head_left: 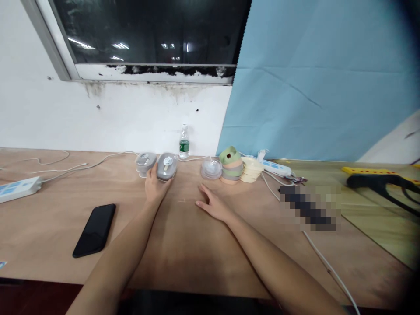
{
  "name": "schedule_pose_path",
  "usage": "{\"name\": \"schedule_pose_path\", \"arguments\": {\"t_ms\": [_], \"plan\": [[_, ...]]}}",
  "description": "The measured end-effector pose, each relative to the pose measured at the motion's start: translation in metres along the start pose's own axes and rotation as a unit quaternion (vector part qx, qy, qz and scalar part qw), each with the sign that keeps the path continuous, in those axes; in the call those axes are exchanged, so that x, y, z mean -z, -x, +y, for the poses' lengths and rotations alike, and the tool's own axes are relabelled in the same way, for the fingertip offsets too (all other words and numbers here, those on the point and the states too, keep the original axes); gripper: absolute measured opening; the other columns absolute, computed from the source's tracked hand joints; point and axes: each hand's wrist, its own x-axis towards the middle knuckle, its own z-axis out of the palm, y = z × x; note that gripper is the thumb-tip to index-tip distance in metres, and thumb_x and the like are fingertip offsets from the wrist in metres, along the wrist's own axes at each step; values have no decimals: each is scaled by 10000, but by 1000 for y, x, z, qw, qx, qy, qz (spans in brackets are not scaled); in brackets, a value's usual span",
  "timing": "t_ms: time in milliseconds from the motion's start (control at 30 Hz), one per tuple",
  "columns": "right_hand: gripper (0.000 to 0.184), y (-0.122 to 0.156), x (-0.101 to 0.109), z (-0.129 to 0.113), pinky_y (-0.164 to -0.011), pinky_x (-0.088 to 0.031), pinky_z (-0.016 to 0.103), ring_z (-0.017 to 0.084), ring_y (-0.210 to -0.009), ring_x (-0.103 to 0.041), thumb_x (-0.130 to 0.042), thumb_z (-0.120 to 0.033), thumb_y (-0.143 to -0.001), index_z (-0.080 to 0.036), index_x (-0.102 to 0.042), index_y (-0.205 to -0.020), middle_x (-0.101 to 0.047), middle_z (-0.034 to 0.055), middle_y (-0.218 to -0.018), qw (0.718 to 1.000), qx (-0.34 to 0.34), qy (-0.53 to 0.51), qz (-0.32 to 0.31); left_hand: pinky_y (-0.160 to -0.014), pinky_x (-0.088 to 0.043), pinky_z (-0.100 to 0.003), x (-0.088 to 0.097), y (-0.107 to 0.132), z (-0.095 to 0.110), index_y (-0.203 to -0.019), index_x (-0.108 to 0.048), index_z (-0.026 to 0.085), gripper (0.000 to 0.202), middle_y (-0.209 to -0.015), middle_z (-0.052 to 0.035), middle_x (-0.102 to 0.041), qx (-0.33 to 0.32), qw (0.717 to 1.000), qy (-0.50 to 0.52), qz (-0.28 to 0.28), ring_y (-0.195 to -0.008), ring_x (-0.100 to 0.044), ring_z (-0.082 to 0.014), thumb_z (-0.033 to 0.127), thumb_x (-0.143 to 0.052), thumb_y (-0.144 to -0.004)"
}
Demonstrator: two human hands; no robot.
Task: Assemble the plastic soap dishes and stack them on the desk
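Observation:
My left hand (pixel 155 183) has its thumb and fingers around the near end of a grey lidded container (pixel 168 164) with a pale tab on top. A similar grey container (pixel 145 161) stands just left of it. My right hand (pixel 211 204) lies low over the table with thumb and fingers apart and holds nothing. Just beyond its fingertips are clear round plastic lids (pixel 211 168), stacked together. Right of them is a stack of green, orange and grey cups or bands (pixel 231 164), the top green one tilted. Cream-coloured dishes (pixel 251 169) are stacked beside it.
A water bottle (pixel 184 143) stands by the wall. On the wooden table (pixel 183 245) lie a black phone (pixel 94 230), white power strips (pixel 20 189) and loose white cables. A blurred-out dark item (pixel 308 210) and a yellow power strip (pixel 370 173) with a black plug are at right.

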Motion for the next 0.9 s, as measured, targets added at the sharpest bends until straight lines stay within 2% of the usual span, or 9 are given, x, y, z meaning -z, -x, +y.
{"name": "schedule_pose_path", "arguments": {"t_ms": [133,367,500,700,900], "plan": [[694,-1,3,-4,-1036,-382,488,288,-1263,-472,-609,-439,-827,-246,-347,-1441,-481,112,-1400,1000,13,25,-4,-892,-477,-423,-11,-5,4,-1430,-317,224,890,-1308,-145,-454,62,997,-55,2,-1068,-579,-319,473,-731,-683],[606,0,6,-9,-1005,-399,480,290,-1217,-498,-615,-431,-823,-235,-457,-1375,-535,118,-1339,998,23,55,-4,-862,-485,-424,-27,-14,3,-1421,-324,228,912,-1295,-161,-441,134,986,-94,24,-1040,-591,-323,550,-720,-665],[568,0,8,-12,-1002,-400,466,278,-1202,-507,-615,-411,-823,-234,-486,-1347,-550,110,-1320,998,27,55,-9,-847,-490,-422,-33,-18,2,-1414,-330,235,909,-1282,-166,-418,148,983,-107,31,-1006,-600,-315,542,-734,-659],[531,0,9,-14,-1019,-394,444,258,-1192,-511,-618,-389,-826,-224,-510,-1319,-557,105,-1306,997,45,55,-15,-873,-486,-431,-42,-25,-2,-1400,-306,184,959,-1243,-169,-430,158,981,-94,60,-1041,-578,-315,505,-774,-627],[524,1,8,-11,-1033,-381,439,255,-1198,-505,-620,-391,-824,-218,-517,-1308,-559,108,-1299,997,46,54,-14,-875,-488,-441,-44,-29,-3,-1381,-315,192,936,-1256,-166,-423,170,981,-72,58,-1075,-561,-320,507,-772,-628]]}}
